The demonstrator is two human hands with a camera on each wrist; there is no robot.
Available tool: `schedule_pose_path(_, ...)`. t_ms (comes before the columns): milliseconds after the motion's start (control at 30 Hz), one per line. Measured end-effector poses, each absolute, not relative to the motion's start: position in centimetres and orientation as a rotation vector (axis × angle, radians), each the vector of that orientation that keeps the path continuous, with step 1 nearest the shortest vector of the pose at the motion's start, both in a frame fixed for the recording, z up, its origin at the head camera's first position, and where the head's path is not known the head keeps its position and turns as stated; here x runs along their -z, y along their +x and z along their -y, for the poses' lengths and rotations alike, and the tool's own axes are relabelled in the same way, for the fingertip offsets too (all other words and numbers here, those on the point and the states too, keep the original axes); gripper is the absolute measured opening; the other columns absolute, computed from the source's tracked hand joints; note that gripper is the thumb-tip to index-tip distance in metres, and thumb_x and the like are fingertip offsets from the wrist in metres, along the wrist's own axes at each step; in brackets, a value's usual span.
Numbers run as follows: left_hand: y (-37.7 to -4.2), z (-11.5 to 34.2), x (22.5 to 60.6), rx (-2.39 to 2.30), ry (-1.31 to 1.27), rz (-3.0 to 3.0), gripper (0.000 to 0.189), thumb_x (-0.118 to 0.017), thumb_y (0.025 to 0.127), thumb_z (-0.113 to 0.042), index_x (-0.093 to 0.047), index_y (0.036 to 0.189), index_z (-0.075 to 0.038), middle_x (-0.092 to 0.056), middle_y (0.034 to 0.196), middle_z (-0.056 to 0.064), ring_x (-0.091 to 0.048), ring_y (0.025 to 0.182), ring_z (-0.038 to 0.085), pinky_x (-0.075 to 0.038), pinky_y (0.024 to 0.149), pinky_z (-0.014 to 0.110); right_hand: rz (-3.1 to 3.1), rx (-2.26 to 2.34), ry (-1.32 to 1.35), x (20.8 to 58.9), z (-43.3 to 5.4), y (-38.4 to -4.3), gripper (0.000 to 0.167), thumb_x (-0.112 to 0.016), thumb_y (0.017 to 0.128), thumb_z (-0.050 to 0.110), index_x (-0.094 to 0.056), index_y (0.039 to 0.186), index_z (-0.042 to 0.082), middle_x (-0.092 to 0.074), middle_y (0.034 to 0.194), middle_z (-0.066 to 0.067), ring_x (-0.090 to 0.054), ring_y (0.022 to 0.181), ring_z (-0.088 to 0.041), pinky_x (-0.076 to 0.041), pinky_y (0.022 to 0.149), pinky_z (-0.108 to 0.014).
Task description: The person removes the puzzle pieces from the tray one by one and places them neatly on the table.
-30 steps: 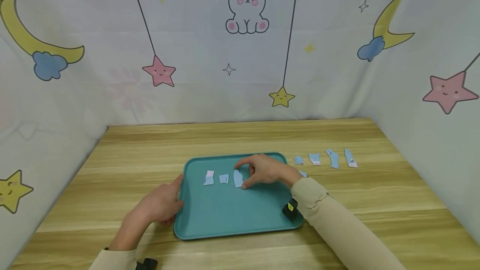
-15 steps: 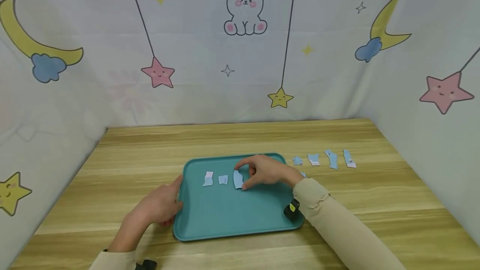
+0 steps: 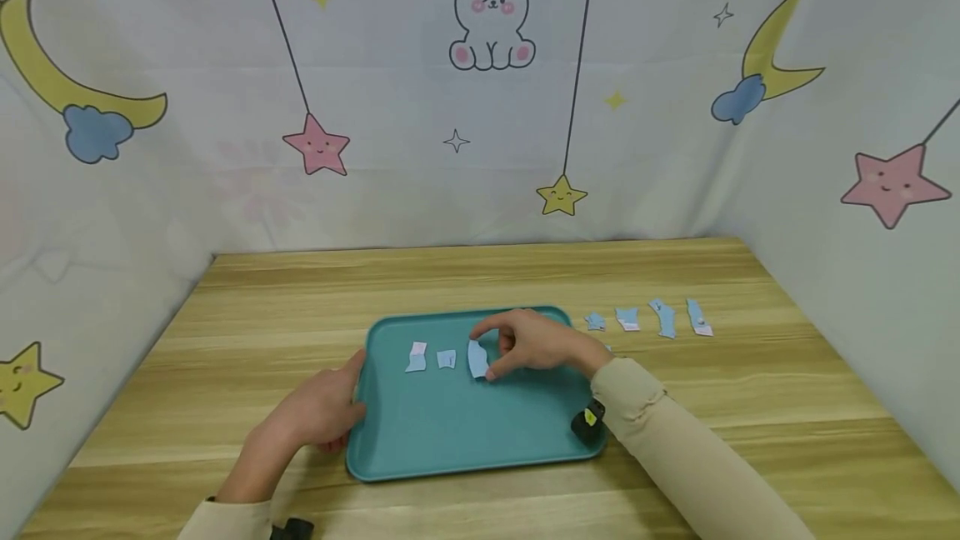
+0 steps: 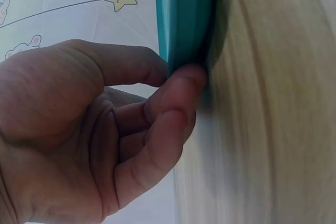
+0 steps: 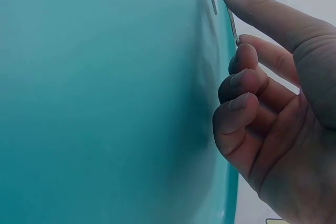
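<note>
On the wooden table lies a teal tray (image 3: 450, 440). My left hand (image 3: 318, 407) grips its left rim; in the left wrist view, thumb and fingers (image 4: 178, 90) meet at the tray's edge. Over the tray, my right hand (image 3: 528, 342) pinches a curved light-blue puzzle piece (image 3: 477, 359) between thumb and index finger, one at each end. Edge-on in the right wrist view, that thin piece (image 5: 231, 22) spans the two fingertips, while the other fingers curl loosely. Left of it on the tray sit a small blue piece (image 3: 446, 359) and a blue-and-pink piece (image 3: 417, 357).
Several more blue pieces lie on the table right of the tray, among them a pink-tipped one (image 3: 699, 317) and a long one (image 3: 663, 318). One piece (image 3: 607, 348) is mostly hidden behind my right wrist. A printed cloth wall (image 3: 390, 190) encloses the table's back and sides.
My right hand and the pinched puzzle piece have shifted very slightly to the right. The left hand stays on the tray's rim, and the other pieces lie as before.
</note>
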State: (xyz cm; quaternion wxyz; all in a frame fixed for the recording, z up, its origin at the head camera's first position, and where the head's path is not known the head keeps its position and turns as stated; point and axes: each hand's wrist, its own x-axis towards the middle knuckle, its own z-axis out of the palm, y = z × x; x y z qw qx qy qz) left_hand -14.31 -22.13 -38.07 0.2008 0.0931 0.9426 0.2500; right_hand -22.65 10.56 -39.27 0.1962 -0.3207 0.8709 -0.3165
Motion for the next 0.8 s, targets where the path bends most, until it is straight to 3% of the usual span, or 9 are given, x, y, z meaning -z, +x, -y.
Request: schedule_pose_path(800,-14.4,21.4,38.0,-0.614,0.291,-2.682,0.072,-0.055,0.097,0.0,-0.021,0.158,0.019,-0.06,0.061,0.009,-0.061,0.045,0.018,-0.051,0.045,0.032,-2.442,0.949,-0.919,37.9,-12.1,-21.5,0.06,-0.085,0.089,0.025,-0.065,0.143,0.012,-0.058,0.073,0.007,-0.05,0.065,-0.007,-0.044,0.065,-0.024)
